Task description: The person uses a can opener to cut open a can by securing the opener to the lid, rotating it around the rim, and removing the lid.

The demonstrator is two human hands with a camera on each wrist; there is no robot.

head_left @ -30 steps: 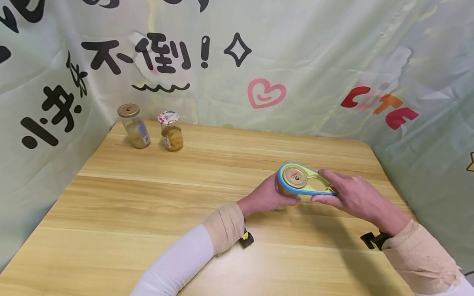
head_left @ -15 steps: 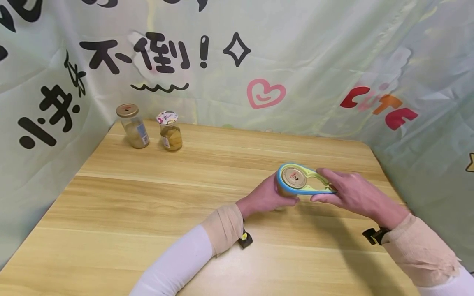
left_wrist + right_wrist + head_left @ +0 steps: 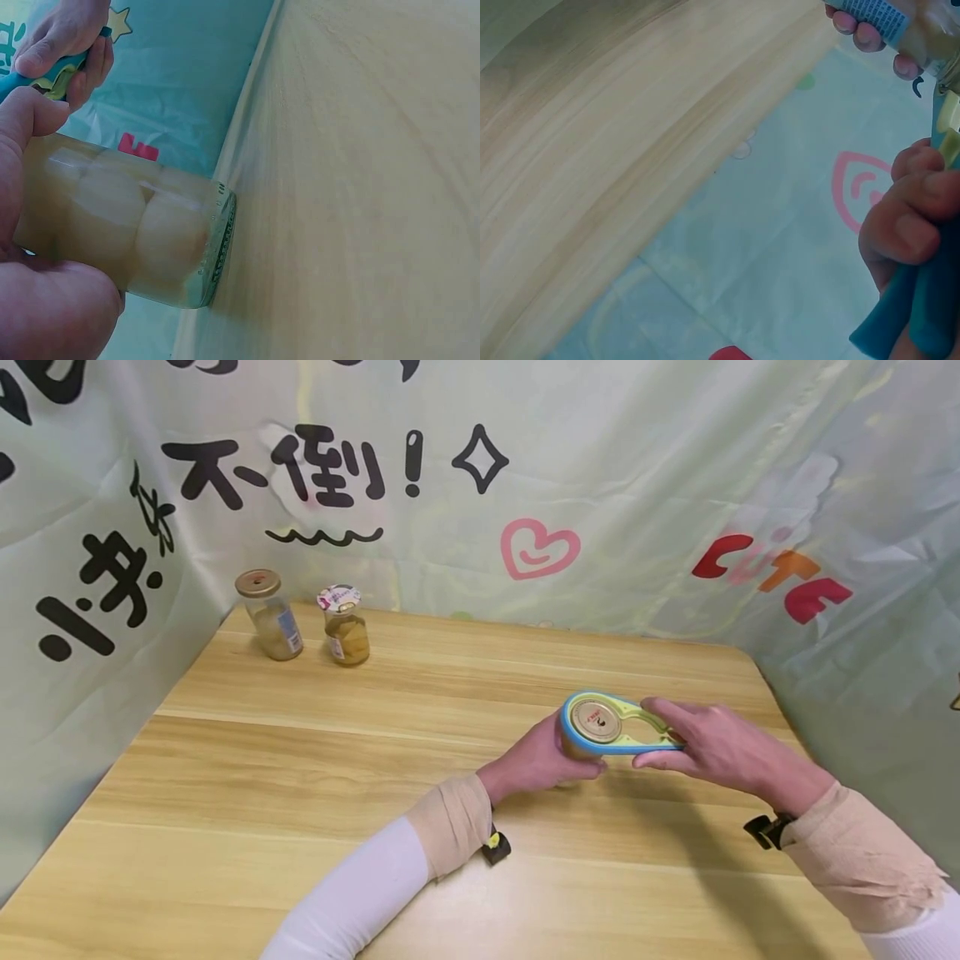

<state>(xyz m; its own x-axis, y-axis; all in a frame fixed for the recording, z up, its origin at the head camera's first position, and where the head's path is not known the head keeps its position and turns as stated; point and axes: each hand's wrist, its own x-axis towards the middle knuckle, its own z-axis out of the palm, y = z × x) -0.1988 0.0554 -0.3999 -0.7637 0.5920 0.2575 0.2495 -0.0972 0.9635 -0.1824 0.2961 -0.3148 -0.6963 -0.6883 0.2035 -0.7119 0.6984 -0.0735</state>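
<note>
Held jar (image 3: 120,217): gripped in the left hand, over the right-hand part of the tabletop (image 3: 300,777); pale rounded pieces are seen through the glass. Whether its base is rested on the wood cannot be told.
Gold lid (image 3: 596,720): turned upward and left uncovered by the hands, so that, it is judged, it can be reached by the tool from the side.
Blue-and-green opener (image 3: 630,749): fitted around the lid at its far end; the handle end is pointed toward the right, probably for leverage.
Left hand (image 3: 536,760): fingers and thumb wrapped around the glass below the lid, apparently so that the body is kept from turning.
Right hand (image 3: 712,747): fingers and thumb clamped on the handles, well out from the lid; by this the tool is presumably squeezed tight.
Gold-lidded jar (image 3: 277,631): stood upright, untouched, at the far left.
Patterned-lid jar (image 3: 347,639): stood upright just beside it, yellowish contents visible; both are set well apart from the hands, perhaps so that working room is left.
Printed cloth (image 3: 637,485): hung behind the tabletop.
</note>
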